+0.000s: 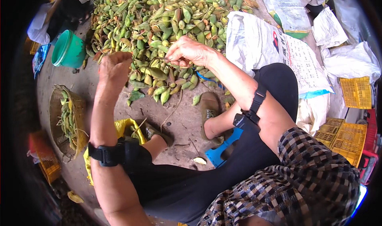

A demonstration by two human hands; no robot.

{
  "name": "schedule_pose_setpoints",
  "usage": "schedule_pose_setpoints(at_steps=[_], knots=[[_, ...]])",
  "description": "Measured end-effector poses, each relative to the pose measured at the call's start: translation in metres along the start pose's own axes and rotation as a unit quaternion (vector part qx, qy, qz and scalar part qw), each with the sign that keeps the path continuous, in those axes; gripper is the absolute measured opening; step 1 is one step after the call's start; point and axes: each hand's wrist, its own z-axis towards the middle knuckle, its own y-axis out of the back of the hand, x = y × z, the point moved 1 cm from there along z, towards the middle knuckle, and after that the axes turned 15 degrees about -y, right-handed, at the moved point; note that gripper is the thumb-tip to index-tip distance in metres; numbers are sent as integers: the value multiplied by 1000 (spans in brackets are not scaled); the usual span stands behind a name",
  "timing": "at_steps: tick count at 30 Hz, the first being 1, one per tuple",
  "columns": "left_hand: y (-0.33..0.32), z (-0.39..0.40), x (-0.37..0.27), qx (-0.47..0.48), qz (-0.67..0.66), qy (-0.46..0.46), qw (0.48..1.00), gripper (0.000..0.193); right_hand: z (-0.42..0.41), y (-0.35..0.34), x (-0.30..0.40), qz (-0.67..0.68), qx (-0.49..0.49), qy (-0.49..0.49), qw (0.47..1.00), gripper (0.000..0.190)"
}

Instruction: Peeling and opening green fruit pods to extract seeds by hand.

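Observation:
Over the near side of a large heap of green pods (161, 26), both my hands are raised. My left hand (115, 66) is curled into a loose fist with its back towards me; whatever lies inside the fingers is hidden. To its right, my right hand (188, 53) pinches a thin dark piece (164, 59) between thumb and fingertips. That piece points left towards the other hand; whether it is a stem or a small tool is unclear. Many pods are green, others yellowish or brownish, mixed with leaves and stalks.
A green bucket (69, 50) and a woven basket of pods (68, 121) stand left. By my feet are a yellow bag (125, 126) and a blue plastic stool (220, 151). White woven sacks (256, 44) and yellow crates (349, 139) lie right. Another person (64, 15) is at far left.

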Motion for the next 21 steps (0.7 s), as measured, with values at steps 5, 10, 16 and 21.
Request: schedule_pose_setpoints(at_steps=[5, 10, 16, 21], knots=[[-13, -6, -2, 51, -218, 48, 974, 51, -10, -11, 19, 76, 84, 56, 992, 15], [-19, -6, -9, 115, -477, 69, 869, 28, -17, -20, 33, 143, 12, 80, 986, 10], [-24, 0, -9, 34, -455, 58, 888, 18, -26, -22, 39, -205, -383, 215, 875, 10], [-20, 4, -7, -33, -411, 56, 909, 20, -28, -44, 49, -213, -180, 275, 920, 23]])
